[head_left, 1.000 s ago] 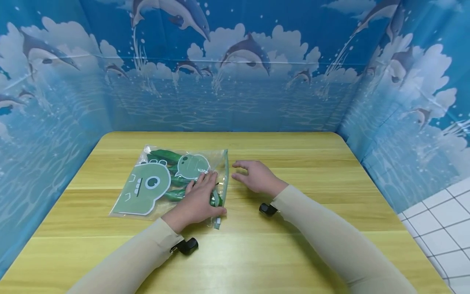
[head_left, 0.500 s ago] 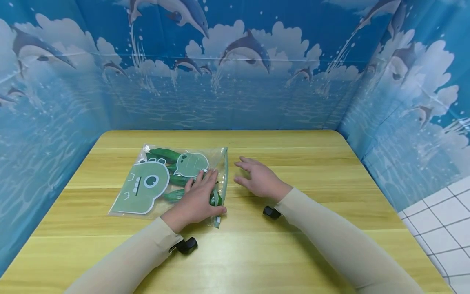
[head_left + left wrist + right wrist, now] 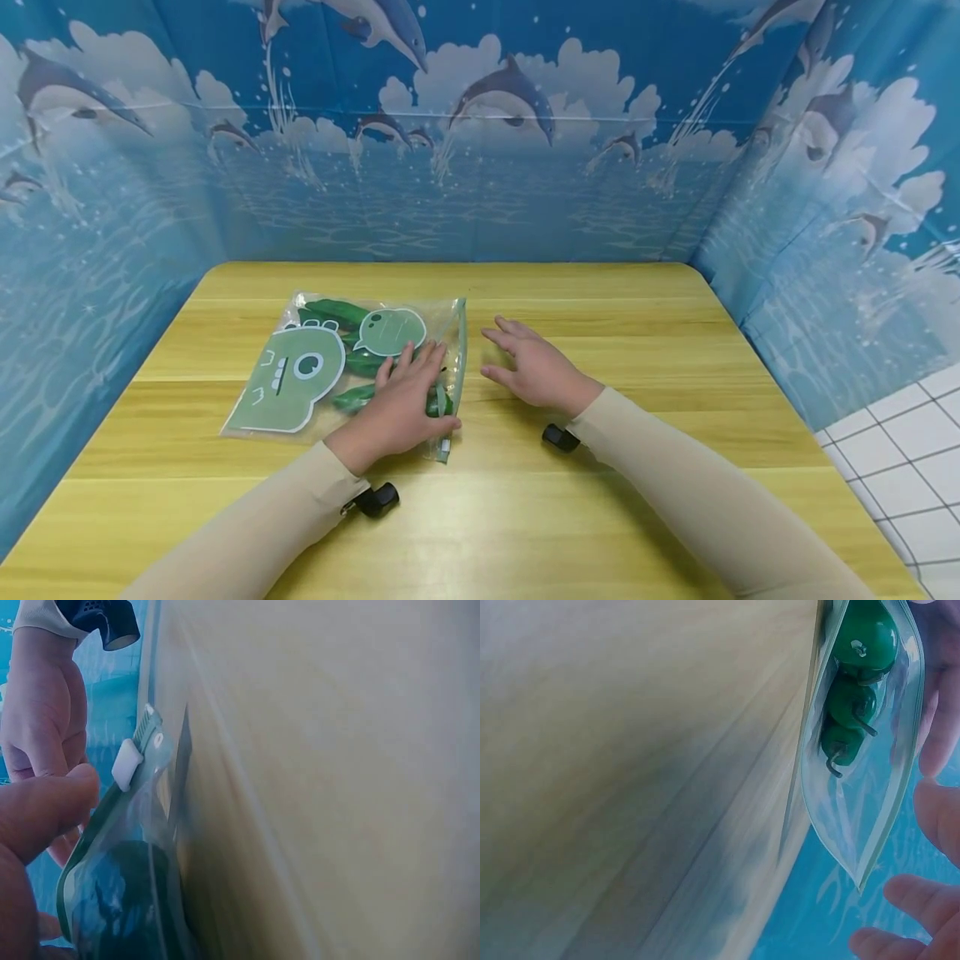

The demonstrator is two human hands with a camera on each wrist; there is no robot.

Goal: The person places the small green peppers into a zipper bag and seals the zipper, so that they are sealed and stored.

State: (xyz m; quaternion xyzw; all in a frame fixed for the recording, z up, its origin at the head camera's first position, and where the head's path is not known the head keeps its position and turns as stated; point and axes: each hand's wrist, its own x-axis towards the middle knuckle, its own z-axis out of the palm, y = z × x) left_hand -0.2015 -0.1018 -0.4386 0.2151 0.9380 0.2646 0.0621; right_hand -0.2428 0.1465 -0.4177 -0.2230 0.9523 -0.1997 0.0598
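Note:
A clear slider zip bag (image 3: pixel 292 379) with a green cartoon monster print lies flat on the left half of the table. Inside it are several green peppers (image 3: pixel 864 645), and their stems point toward the bag's mouth in the right wrist view. That mouth gapes apart at the right end. A white slider (image 3: pixel 126 765) sits at the near end of its green zip strip. My left hand (image 3: pixel 401 404) rests on the bag near the mouth, fingers spread and thumb out by the strip. Just right of the mouth, my right hand (image 3: pixel 538 367) hovers with relaxed fingers, apart from the bag.
The wooden table (image 3: pixel 637 333) extends to the right of the bag and in front of it. Dolphin-print blue curtains (image 3: pixel 480 200) close off the back and both sides. White floor tiles (image 3: pixel 911 442) show at the lower right.
My right hand has drawn back slightly to the right of the bag's mouth, and its fingers have spread a little. The left hand stays on the bag.

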